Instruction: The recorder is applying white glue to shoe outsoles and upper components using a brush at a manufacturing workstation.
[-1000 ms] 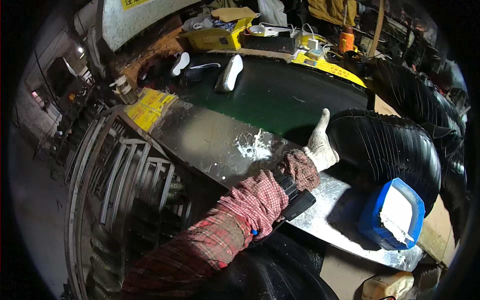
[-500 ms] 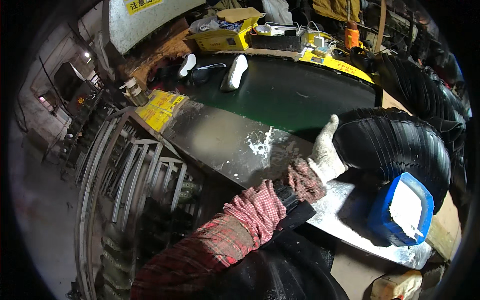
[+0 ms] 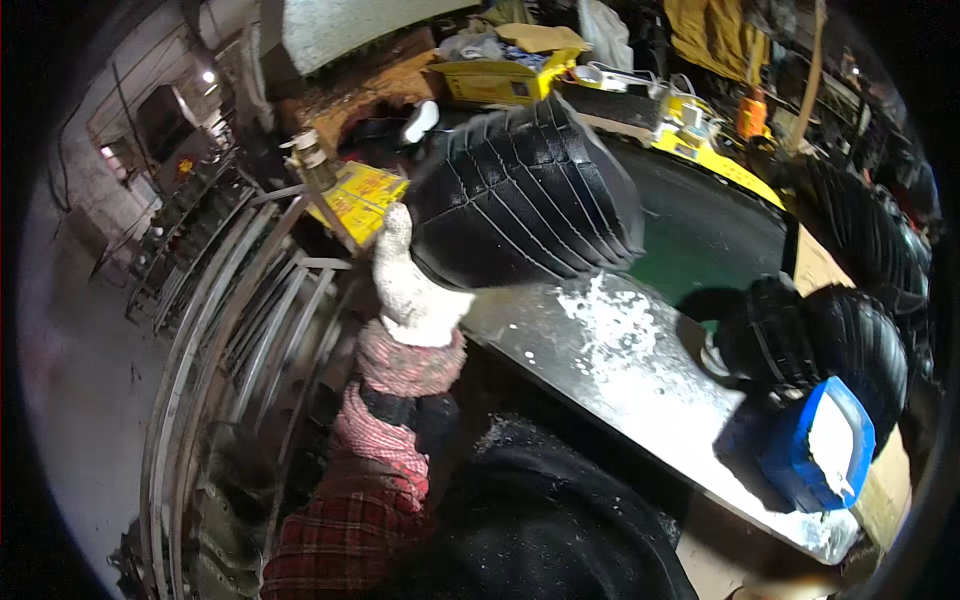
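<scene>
My left hand (image 3: 420, 290), in a dirty whitish glove, is closed on a stack of thin curved black sheets (image 3: 525, 195). Its thumb lies along the stack's left end, while the other fingers are hidden by the sheets. The stack is held up over the bench's left part, tilted, its edges fanned in ridges. A red checked sleeve (image 3: 350, 510) covers that arm. More black sheets (image 3: 860, 345) stay bunched at the bench's right end, beside a blue tub (image 3: 815, 455) of white powder (image 3: 832, 440). My right hand is out of view.
White powder marks the grey metal bench top (image 3: 640, 370); a dark green surface (image 3: 700, 240) lies behind it. A metal rack (image 3: 215, 330) stands at left. Toward the back are a yellow box (image 3: 490, 82), a white shoe-shaped piece (image 3: 421, 121) and an orange bottle (image 3: 751, 117).
My left hand has swung left from the bunched sheets at the right, carrying off a part of them as a stack. The head view has shifted slightly.
</scene>
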`<state>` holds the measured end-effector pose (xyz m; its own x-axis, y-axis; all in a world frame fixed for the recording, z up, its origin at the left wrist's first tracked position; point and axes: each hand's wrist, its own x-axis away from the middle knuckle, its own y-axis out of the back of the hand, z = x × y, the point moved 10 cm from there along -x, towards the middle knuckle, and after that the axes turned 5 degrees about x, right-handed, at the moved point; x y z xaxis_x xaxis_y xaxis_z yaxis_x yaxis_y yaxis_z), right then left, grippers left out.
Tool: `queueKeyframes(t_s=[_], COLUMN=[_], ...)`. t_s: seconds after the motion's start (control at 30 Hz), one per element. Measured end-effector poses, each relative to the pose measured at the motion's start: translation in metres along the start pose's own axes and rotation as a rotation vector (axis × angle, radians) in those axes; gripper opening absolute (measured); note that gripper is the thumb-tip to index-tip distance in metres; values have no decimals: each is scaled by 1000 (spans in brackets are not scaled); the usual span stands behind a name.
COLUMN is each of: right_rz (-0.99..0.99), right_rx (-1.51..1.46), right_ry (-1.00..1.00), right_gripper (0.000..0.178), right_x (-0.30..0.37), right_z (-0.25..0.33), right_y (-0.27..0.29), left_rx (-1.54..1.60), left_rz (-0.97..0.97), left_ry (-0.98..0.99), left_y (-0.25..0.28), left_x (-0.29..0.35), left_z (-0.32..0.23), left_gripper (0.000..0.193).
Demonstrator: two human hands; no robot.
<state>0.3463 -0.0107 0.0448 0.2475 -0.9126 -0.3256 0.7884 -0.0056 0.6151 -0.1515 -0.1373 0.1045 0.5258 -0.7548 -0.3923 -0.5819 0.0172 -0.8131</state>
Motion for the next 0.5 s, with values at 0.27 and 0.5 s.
queueKeyframes(t_s=[0.27,0.5], right_rz=[45,128], right_rx=[156,335], right_ry=[54,229], right_gripper=[32,30], right_x=[-7,-25], right_z=[56,140], right_y=[-2,-13], left_rx=[-2490,-2311], left_rz=[421,177], left_ry=[776,486], left_y=[123,130], left_x=[-22,-43], left_z=[-55,-126], left_gripper=[81,68])
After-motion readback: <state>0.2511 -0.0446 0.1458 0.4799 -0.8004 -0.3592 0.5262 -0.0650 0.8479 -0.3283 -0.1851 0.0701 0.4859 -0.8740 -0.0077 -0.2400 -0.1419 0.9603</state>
